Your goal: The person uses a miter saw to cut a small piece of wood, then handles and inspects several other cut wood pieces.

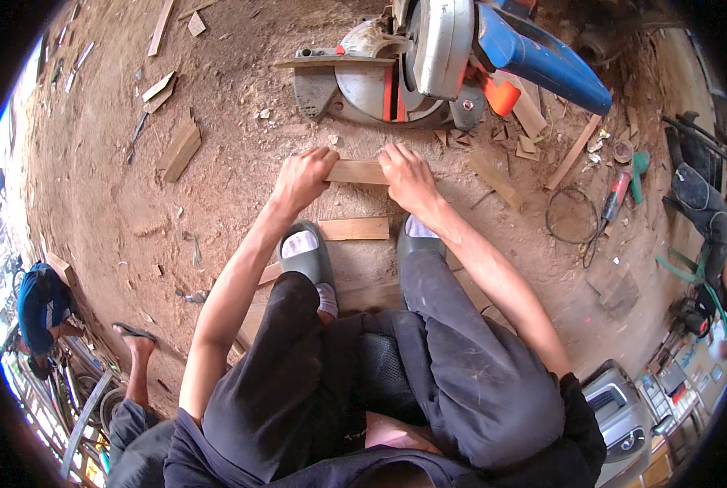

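Observation:
Between my two hands a short flat wooden board (pixel 357 172) is held level above the dirt floor. My left hand (pixel 305 173) is closed round its left end, and my right hand (pixel 407 172) grips the right end. My fingertips are partly hidden behind the wood. Just below it, between my sandalled feet, another short wooden board (pixel 353 228) lies on the ground. Beyond my hands stands a miter saw (pixel 379 85) with a grey base, a metal blade guard and a blue handle (pixel 534 53).
Wood offcuts (pixel 182 150) lie scattered on the floor. To the right are a red-and-grey power tool (pixel 617 195) and a coiled black cord (pixel 571 215). A grey plastic case (pixel 615 415) stands at lower right. Other people (pixel 42 305) are at the left and right edges.

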The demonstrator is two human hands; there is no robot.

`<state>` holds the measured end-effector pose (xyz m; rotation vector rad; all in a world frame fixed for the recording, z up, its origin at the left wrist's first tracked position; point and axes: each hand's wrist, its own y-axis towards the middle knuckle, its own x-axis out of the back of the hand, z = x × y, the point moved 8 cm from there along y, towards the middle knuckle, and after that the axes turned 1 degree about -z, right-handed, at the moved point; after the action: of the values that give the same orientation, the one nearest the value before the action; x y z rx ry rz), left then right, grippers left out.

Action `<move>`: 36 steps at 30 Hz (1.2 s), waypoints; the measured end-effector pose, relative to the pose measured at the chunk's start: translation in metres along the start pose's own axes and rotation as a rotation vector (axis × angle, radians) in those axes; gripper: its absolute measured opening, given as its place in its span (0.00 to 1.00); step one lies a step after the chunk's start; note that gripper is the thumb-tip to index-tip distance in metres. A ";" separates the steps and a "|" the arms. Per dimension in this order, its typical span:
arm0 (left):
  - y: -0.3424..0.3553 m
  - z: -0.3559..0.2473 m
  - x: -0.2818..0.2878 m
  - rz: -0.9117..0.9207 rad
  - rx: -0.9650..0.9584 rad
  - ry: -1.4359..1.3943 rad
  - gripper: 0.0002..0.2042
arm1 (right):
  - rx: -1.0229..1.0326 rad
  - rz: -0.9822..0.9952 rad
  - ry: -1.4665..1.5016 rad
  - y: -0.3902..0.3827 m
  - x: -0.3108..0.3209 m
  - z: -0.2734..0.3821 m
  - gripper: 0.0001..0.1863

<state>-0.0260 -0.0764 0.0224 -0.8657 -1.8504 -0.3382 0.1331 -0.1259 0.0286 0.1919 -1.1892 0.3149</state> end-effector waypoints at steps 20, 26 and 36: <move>-0.021 0.029 0.001 0.044 0.034 -0.014 0.21 | 0.135 0.108 -0.056 0.025 -0.038 0.019 0.12; -0.046 0.023 0.034 -0.023 0.118 -0.058 0.22 | 0.190 0.090 -0.102 0.029 -0.010 0.049 0.12; -0.058 0.047 -0.003 0.025 0.057 -0.098 0.22 | 0.232 0.033 -0.069 0.030 -0.054 0.051 0.10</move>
<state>-0.0974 -0.0909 0.0080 -0.8796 -1.9286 -0.2298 0.0597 -0.1207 -0.0036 0.3880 -1.2241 0.4782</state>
